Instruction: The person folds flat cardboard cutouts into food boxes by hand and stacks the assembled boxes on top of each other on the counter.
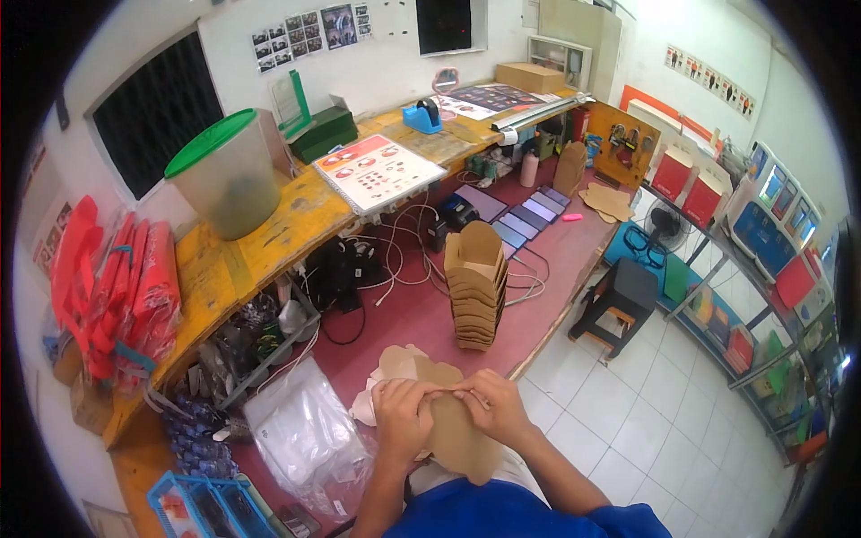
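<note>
A brown cardboard piece with a wavy outline is held in front of the blue shirt. My left hand pinches its upper edge on the left, and my right hand pinches the same edge just to the right. The two hands nearly touch along a fold in the cardboard. Behind them, more flat cardboard cutouts lie on the red table surface. A tall stack of folded cardboard pieces stands upright beyond the hands.
Clear plastic bags lie left of the hands, near a blue basket. Phones, cables and a pink bottle are farther back. A yellow wooden shelf runs above the table. A black stool stands right.
</note>
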Motion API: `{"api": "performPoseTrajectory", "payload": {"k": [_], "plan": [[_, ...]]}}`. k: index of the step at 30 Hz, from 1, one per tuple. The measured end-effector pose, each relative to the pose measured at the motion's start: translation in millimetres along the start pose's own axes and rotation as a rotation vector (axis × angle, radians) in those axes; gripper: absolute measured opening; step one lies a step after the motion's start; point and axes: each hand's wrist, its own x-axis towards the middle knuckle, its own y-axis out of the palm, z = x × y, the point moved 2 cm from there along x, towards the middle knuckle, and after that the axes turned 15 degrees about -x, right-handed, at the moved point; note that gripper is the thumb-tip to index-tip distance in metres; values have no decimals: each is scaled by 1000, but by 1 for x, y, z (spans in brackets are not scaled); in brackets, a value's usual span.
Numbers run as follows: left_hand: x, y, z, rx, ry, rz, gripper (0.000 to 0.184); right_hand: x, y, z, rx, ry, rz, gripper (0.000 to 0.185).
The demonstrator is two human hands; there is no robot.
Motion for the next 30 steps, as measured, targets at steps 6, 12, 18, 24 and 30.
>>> {"api": "performPoseTrajectory", "payload": {"k": [6, 12, 18, 24, 30], "plan": [[9, 9, 2, 67, 72, -16, 9, 2, 2, -6, -5, 13, -109, 9], [13, 3, 2, -181, -19, -248, 24, -2, -18, -31, 1, 211, -258, 5], [-19, 30, 36, -1328, -636, 131, 46, -9, -17, -52, 112, 295, -404, 7], [-21, 46, 18, -1437, -886, -8, 44, -9, -18, -33, 73, 267, -354, 12], [-20, 47, 9, -1427, -897, -94, 42, -6, -30, -26, -30, 59, -374, 18]]}}
